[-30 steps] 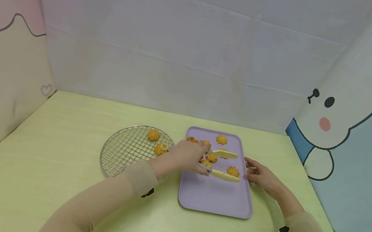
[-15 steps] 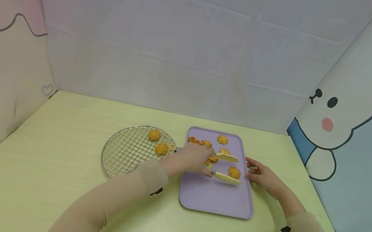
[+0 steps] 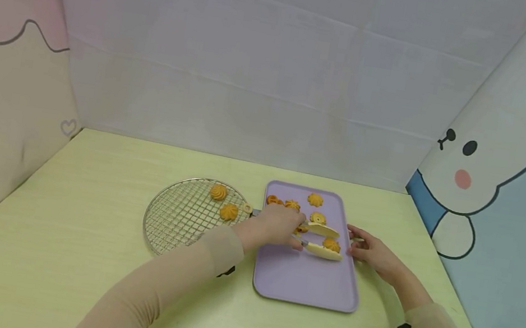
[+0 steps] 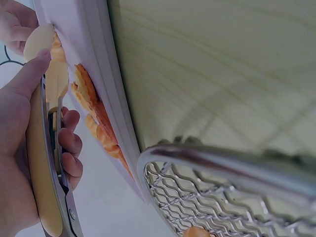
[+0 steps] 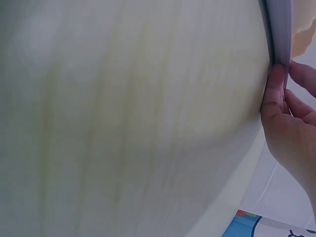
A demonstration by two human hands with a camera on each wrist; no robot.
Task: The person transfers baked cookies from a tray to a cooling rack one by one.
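Tabletop (image 3: 52,240): purple tray (image 3: 301,280) of cookies (image 3: 315,199), tongs (image 4: 42,170) in curled left grip (image 3: 279,225), rim (image 5: 280,34) in pinched right grip (image 3: 374,255)

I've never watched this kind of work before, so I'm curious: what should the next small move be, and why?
Probably a gentle squeeze of the tongs by the left hand: their parted tips appear to flank a cookie on the purple tray, and the right hand holds the tray's edge, which should help keep it steady.

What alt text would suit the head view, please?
A left hand holds tongs over a lilac tray of cookies, while the right hand grips its right edge. A round wire rack at left bears two more.
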